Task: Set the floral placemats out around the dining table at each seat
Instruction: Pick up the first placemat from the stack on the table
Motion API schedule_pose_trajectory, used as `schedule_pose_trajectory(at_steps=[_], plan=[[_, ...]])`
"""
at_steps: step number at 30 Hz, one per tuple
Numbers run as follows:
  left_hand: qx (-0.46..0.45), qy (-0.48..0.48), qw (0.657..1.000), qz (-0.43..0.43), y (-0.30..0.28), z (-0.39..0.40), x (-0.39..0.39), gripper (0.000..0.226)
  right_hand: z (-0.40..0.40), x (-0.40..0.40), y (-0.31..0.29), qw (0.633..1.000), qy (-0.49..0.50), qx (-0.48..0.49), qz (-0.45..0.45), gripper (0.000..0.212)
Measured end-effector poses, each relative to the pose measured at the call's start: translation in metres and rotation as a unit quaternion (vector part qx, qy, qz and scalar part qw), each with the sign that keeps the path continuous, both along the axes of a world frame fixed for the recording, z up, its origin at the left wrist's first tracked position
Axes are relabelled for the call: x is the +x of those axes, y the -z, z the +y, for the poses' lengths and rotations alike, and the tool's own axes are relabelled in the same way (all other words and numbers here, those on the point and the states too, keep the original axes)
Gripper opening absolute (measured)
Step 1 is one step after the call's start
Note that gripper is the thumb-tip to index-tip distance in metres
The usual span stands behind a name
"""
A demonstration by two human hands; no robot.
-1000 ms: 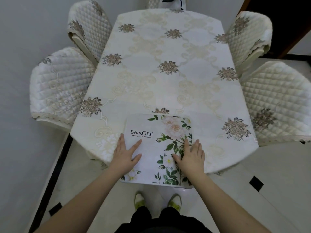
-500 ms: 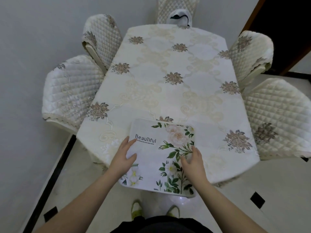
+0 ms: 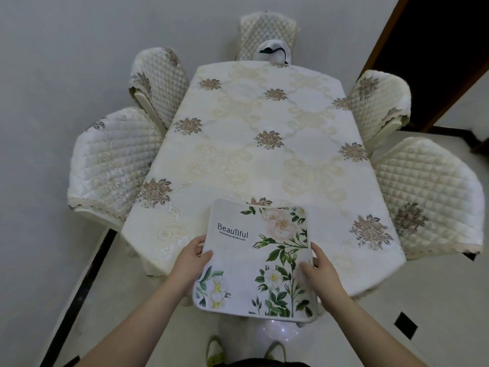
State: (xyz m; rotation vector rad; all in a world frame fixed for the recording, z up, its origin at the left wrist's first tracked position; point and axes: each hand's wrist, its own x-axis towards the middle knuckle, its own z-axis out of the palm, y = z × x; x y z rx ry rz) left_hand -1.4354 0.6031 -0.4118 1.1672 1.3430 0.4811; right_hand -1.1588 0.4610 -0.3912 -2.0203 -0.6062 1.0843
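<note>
A floral placemat (image 3: 254, 263) is being held at the near end of the tabletop (image 3: 264, 154), overhanging its edge. Its left side is being pinched by the left hand (image 3: 191, 258) and its right side by the right hand (image 3: 321, 268), each grip clamped on it.

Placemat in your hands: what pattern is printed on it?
Placemat: white, green-leaved pale flowers, "Beautiful" lettering; head view.
</note>
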Motion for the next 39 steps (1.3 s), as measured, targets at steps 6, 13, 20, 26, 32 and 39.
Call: schedule_pose_trajectory(at_steps=[6, 13, 20, 26, 32, 39], plan=[[0.035, 0.003, 0.999, -0.036, -0.028, 0.015, 0.010, 0.033, -0.002, 0.006, -0.021, 0.997, 0.065, 0.047, 0.008, 0.053], [0.068, 0.048, 0.993, -0.088, -0.053, 0.030, 0.038, 0.024, -0.024, 0.020, -0.041, 0.982, 0.139, 0.119, 0.041, 0.049], [0.095, 0.080, 0.988, -0.088, -0.060, 0.020, 0.070, 0.022, -0.068, 0.043, -0.054, 0.964, 0.201, 0.165, 0.056, 0.046], [0.117, 0.100, 0.985, -0.080, -0.070, -0.014, 0.108, 0.026, -0.111, 0.071, -0.063, 0.949, 0.240, 0.195, 0.067, 0.043], [0.111, 0.116, 0.982, -0.103, -0.084, -0.070, 0.168, 0.021, -0.178, 0.116, -0.071, 0.940, 0.256, 0.218, 0.064, 0.041], [0.129, 0.152, 0.974, -0.106, -0.099, -0.137, 0.245, 0.015, -0.259, 0.173, -0.075, 0.926, 0.292, 0.235, 0.048, 0.041]])
